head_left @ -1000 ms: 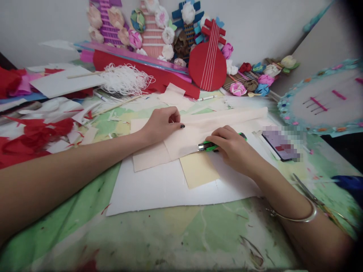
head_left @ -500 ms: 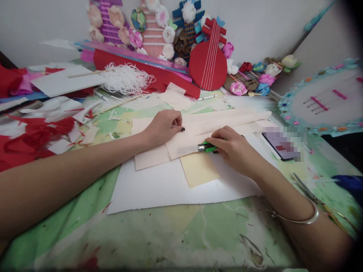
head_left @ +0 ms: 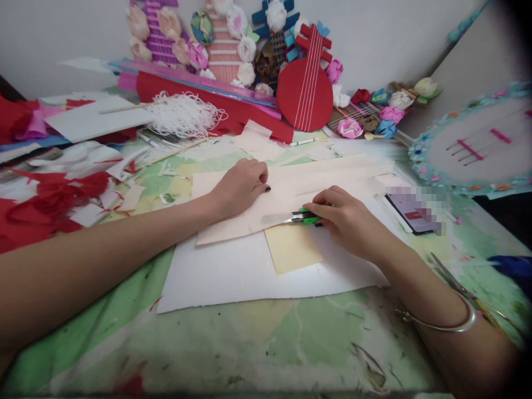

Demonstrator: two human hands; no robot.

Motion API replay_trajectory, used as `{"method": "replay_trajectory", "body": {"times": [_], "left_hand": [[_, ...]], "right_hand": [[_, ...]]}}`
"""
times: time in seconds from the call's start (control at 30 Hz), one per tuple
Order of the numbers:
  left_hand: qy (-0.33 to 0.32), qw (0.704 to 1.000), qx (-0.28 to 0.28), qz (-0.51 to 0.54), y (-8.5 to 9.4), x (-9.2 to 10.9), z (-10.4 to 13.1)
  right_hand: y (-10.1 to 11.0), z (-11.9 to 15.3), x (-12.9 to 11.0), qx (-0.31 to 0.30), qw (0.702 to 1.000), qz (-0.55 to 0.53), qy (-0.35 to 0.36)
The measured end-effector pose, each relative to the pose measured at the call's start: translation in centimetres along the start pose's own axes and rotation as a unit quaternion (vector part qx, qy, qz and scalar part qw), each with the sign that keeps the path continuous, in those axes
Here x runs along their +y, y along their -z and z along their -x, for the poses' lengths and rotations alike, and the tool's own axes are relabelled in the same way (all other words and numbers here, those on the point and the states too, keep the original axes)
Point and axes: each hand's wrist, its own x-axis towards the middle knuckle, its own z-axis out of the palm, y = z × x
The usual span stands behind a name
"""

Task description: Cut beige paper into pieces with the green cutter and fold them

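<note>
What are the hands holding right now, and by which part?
The right hand holds the green cutter by its handle, blade end uncovered. The left hand is on the pale paper; whether it grips any cannot be told.

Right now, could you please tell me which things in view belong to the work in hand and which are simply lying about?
In use, it seems:
green cutter, in the right hand
pale pink paper, under the left hand
white sheet, beneath the paper

Apparently just lying about:
scissors
phone
white string
red lute-shaped craft
red scraps
</note>
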Motion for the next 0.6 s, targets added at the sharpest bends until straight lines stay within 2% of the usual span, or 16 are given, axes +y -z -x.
{"method": "replay_trajectory", "body": {"times": [0.2,0.4,0.6], "left_hand": [[-0.092,0.991,0.035,-0.087,0.4,0.7,0.1],[-0.146,0.986,0.027,-0.079,1.1,2.0,0.3],[-0.170,0.984,-0.033,-0.034,0.6,2.2,0.7]], "right_hand": [[0.0,0.0,-0.1,0.008,1.000,0.001,0.004],[0.0,0.0,0.0,0.005,1.000,0.007,0.005],[-0.1,0.0,0.0,0.007,1.000,0.007,0.007]]}}
